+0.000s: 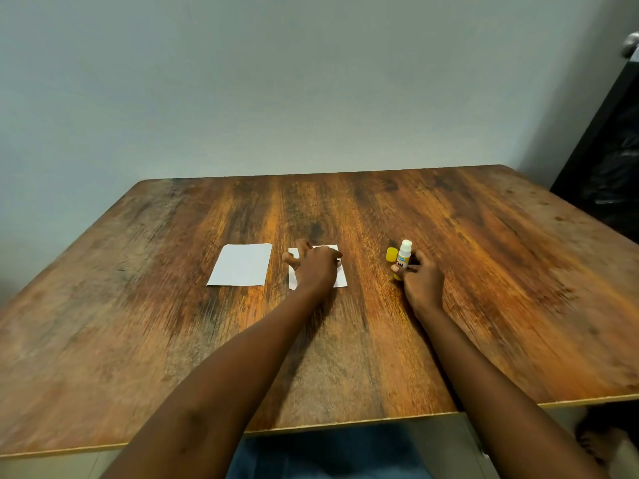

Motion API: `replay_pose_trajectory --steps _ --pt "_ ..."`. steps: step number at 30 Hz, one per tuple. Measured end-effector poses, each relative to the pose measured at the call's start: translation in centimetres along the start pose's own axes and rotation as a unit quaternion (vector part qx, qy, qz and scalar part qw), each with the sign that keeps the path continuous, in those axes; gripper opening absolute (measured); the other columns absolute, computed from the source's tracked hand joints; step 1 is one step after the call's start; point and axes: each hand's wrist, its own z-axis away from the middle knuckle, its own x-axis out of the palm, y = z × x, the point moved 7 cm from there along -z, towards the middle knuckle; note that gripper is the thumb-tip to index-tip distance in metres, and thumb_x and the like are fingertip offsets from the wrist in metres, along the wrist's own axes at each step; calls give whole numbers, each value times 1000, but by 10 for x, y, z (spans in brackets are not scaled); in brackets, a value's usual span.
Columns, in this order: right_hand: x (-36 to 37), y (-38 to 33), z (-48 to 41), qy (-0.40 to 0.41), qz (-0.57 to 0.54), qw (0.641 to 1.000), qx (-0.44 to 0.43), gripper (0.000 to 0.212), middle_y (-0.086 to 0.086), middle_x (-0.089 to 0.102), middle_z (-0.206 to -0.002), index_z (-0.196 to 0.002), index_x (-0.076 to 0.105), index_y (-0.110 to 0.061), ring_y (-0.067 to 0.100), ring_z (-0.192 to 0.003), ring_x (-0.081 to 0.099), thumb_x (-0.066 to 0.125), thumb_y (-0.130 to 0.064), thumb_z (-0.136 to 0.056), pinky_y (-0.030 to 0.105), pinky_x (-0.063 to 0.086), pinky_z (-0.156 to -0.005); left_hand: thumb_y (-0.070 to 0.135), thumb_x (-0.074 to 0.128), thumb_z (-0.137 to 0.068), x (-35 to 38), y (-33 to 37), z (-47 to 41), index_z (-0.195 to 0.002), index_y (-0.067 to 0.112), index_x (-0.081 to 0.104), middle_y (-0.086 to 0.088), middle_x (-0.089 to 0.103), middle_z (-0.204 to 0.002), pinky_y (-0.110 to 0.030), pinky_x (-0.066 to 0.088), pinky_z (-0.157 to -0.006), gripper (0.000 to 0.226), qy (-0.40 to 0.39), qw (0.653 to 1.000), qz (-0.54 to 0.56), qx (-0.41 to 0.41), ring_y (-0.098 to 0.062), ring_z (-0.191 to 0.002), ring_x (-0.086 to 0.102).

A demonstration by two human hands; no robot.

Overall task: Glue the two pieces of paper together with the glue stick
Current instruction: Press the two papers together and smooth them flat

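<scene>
Now left hand (316, 267) flat on one paper (342, 280), right hand (420, 280) in tight grip around uncapped glue stick (403, 254), upright on bench (345, 340).

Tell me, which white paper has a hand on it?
The right-hand white paper square, nearer the glue stick. The left hand presses flat on it; the other white paper square lies bare.

Both forearms are bare, with no sleeve visible up to the lower edge of the view. The left hand (316, 269) and the right hand (423, 280) carry no ring, no watch and no bracelet that can be seen. Between the arms, below, a piece of blue cloth like denim (328, 454) covers the lap.
</scene>
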Motion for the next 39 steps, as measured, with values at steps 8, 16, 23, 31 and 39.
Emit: replay_pose_trajectory --steps 8,16,23,31,39 --pt "3 -1 3 7 29 1000 2 38 9 68 -106 -115 63 -5 14 -86 57 72 -4 -77 25 40 -74 13 47 -95 -3 -7 5 -120 17 65 -5 59 -132 -59 31 -105 31 -12 999 47 -14 -28 -137 27" --pt "-4 -8 9 63 61 996 24 55 15 55 -124 -119 52 -5 30 -112 53 78 -8 -71 40 46 -91 10 47 -95 -14 -14 12 -119 15 65 -6 59 -131 -49 33 -102 31 15 997 72 -18 -31 -134 29" --pt "33 -78 50 98 99 976 -170 33 17 49 -121 -108 56 -4 29 -107 49 71 -10 -79 24 36 -81 17 42 -97 -52 -48 9 -112 19 68 -7 65 -119 -52 23 -103 30 58 994 35 -85 -30 -122 43" --pt "152 -111 69 -194 125 953 -197 28 9 60 -125 -120 59 -6 22 -110 59 51 -14 -94 24 45 -92 14 37 -96 -102 -133 -5 -122 6 57 -17 53 -133 -38 40 -100 33 21 973 44 -228 -32 -124 48" --pt "222 -101 83 -314 210 910 -172 19 9 64 -114 -108 61 -11 10 -84 55 49 -14 -93 20 45 -75 18 39 -95 -105 -169 -3 -128 5 50 -18 48 -138 -41 33 -110 37 4 942 78 -326 -33 -129 42"
